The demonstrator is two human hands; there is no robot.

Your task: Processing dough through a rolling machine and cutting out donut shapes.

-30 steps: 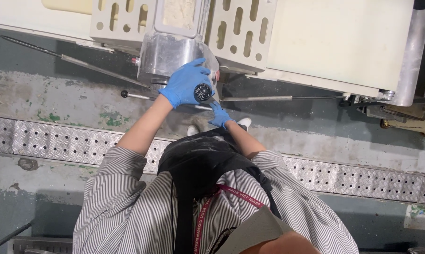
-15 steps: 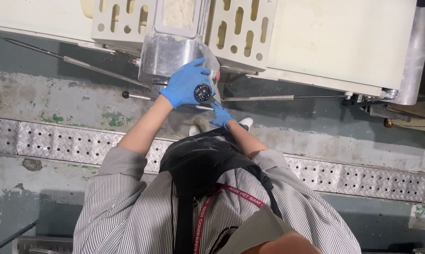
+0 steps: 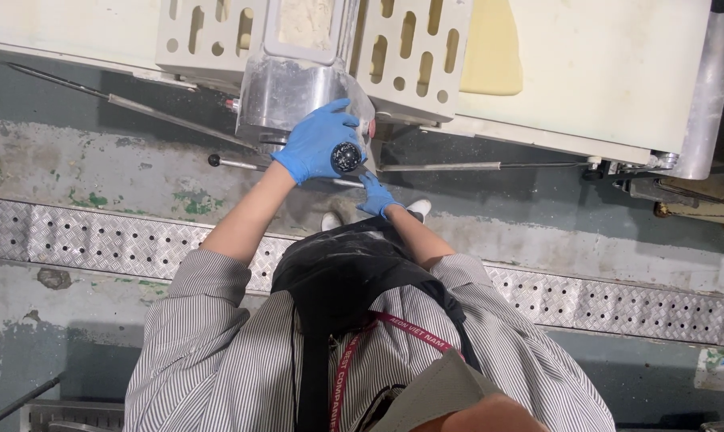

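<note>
My left hand [image 3: 314, 142], in a blue glove, is wrapped around a round black knob [image 3: 347, 157] on the shiny metal housing [image 3: 286, 96] of a dough sheeter. My right hand [image 3: 376, 197], also gloved in blue, is lower and closer to my body, its fingers closed on a thin metal lever [image 3: 363, 180] under the knob. A pale yellow dough sheet [image 3: 490, 44] lies on the cream belt [image 3: 610, 64], just right of the slotted guard [image 3: 414, 56].
A second slotted guard [image 3: 210, 32] stands left of the housing. Thin rods [image 3: 458, 166] run below the machine, one with a black ball end [image 3: 214, 160]. A perforated metal strip [image 3: 98, 244] crosses the worn concrete floor. A steel roller [image 3: 706, 88] ends the belt at right.
Both hands stay on the knob and the lever. The yellow dough seen earlier at the left of the guards now lies on the belt to their right.
</note>
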